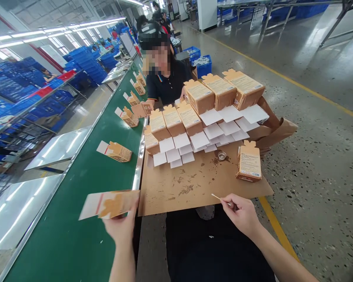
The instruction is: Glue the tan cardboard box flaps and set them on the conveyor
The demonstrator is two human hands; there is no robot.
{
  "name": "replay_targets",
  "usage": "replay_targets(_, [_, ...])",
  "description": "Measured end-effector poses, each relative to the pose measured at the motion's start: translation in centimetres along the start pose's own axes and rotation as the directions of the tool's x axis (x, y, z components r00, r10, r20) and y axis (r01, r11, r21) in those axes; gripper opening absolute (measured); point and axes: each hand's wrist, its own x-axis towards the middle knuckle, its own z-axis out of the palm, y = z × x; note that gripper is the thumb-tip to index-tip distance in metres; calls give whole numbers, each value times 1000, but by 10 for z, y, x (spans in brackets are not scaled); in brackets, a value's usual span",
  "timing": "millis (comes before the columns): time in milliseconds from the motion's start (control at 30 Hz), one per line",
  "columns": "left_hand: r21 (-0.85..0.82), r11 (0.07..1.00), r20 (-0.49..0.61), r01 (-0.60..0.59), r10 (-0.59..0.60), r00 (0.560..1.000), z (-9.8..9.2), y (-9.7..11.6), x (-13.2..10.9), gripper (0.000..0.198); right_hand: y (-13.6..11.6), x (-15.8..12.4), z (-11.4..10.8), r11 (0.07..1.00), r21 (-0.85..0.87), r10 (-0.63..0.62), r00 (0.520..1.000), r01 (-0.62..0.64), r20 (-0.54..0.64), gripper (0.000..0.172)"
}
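My left hand [120, 227] grips a small tan carton [110, 204] with an open white flap and holds it over the near edge of the green conveyor belt [85, 196]. My right hand [242, 213] pinches a thin white-tipped swab stick [219, 198] above the front edge of a brown cardboard sheet [194, 184]. On that sheet lie rows of tan cartons [176, 121] with their white flaps spread out, one single carton [249, 161] at the right, and a small clear dish [222, 156].
Several cartons, one of them [117, 152], ride spaced along the belt. A co-worker in a dark shirt [167, 84] sits beyond the carton stack. Blue crates [85, 62] fill racks at the left. A yellow line [276, 227] crosses the speckled floor at the right.
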Motion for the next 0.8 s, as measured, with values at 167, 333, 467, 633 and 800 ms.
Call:
replay_targets(167, [44,987,-188,154,-143,972,-43,-12,72,93,-3,16,-7,1000,-18,-14,1000,14,26,52])
replay_targets(333, [126,965,-151,231,-211,966,-50,-23,62,99,-10,25,-15,993,-86,-76,995,81,61,44])
replay_targets(467, [117,993,-428,-18,66,901,-53,-27,12,95,-8,40,-54,951,-246,-200,980,189,-17,31])
replay_targets(633, [-95,970,-200,-223,201,959,5,17,15,63,-4,107,-98,807,-555,-172,980,201,104,35])
replay_targets(800, [-265,943,250,203,-136,959,120,103,85,64,0,172,-85,657,-733,-37,979,176,201,32])
